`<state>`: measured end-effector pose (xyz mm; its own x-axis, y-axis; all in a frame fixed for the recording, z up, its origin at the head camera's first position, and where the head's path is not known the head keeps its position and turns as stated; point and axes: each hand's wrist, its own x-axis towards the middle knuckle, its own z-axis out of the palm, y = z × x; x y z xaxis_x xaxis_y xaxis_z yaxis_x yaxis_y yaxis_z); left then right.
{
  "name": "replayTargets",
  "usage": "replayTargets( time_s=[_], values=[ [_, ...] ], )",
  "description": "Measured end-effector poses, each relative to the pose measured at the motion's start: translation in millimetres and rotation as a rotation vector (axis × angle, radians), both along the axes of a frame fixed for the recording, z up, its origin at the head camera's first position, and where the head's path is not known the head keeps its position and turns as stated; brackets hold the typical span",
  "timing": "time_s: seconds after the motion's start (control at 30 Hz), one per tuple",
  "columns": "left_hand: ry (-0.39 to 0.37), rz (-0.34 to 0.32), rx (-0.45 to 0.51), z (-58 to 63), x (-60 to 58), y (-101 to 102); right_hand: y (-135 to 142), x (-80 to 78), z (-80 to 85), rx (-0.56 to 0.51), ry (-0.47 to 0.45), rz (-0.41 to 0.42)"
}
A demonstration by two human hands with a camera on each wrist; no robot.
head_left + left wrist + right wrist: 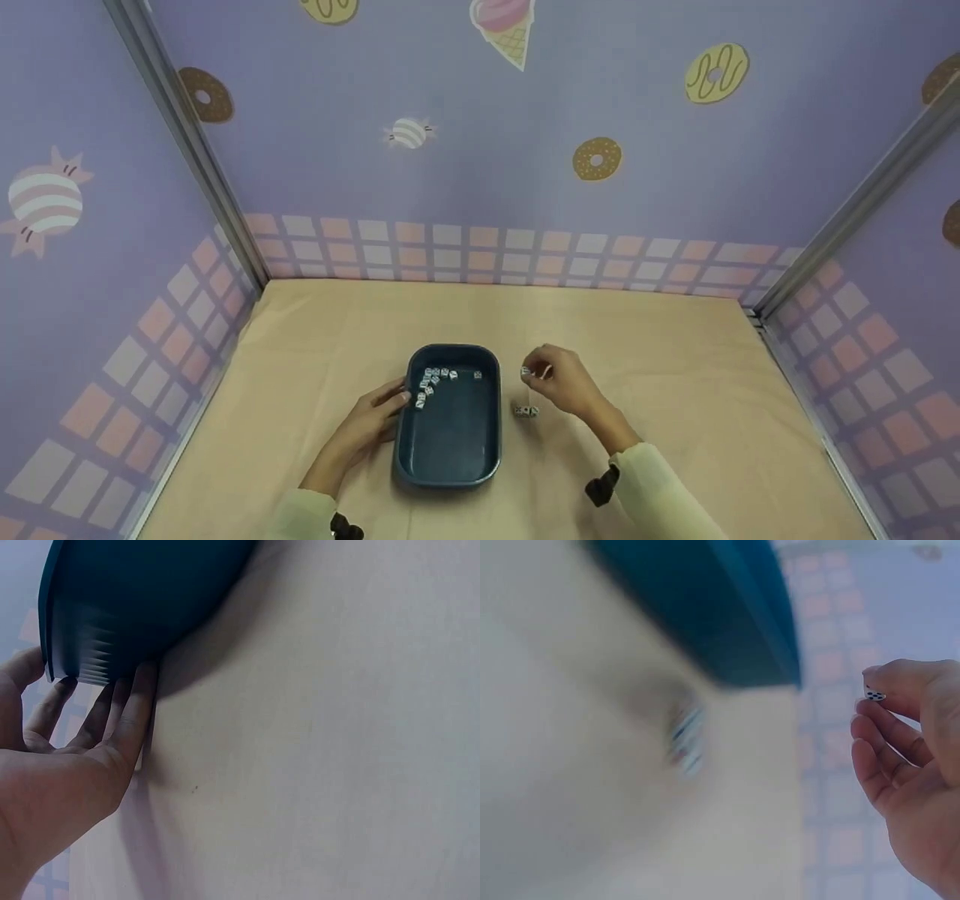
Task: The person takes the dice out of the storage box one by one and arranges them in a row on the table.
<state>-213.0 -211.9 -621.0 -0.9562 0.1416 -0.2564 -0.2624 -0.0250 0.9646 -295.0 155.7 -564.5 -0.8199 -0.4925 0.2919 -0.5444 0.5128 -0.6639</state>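
Observation:
My left hand (365, 426) grips the left side of a dark blue rectangular tray (450, 450), thumb at the rim. In the left wrist view its other fingers (135, 709) reach against the outside and underside of the tray. Several small white dice (429, 381) lie inside, mostly in a curved cluster at the far left. A single die (478, 375) sits apart near the far right corner. Right of the tray, my right hand (564, 381) pinches one die (874, 696) between thumb and index finger, raised above the table.
A short row of dice (526, 411) lies on the table beneath my right hand, close to the tray's right side. Beige cloth (637, 337) covers the table. Purple printed walls (487, 172) stand at the back and both sides, with metal posts at the corners.

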Motion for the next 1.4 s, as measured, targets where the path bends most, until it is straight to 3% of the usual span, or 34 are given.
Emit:
replayTargets(
  time_s=[0.23,0.43,0.97,1.4],
  values=[
    [-0.008,0.013,-0.007,0.1,-0.6,0.8,30.1,7.3,-44.1,0.043,-0.095,-0.070],
    [-0.004,0.010,0.001,-0.9,-1.5,1.9,36.2,12.5,-61.7,0.084,-0.139,-0.067],
    [0.010,0.010,0.002,-0.5,-0.7,1.8,34.1,14.1,-68.5,0.132,-0.188,-0.081],
    [-0.012,0.017,-0.011,2.2,1.9,0.9,34.7,17.7,-71.4,0.126,-0.176,-0.058]
  ],
)
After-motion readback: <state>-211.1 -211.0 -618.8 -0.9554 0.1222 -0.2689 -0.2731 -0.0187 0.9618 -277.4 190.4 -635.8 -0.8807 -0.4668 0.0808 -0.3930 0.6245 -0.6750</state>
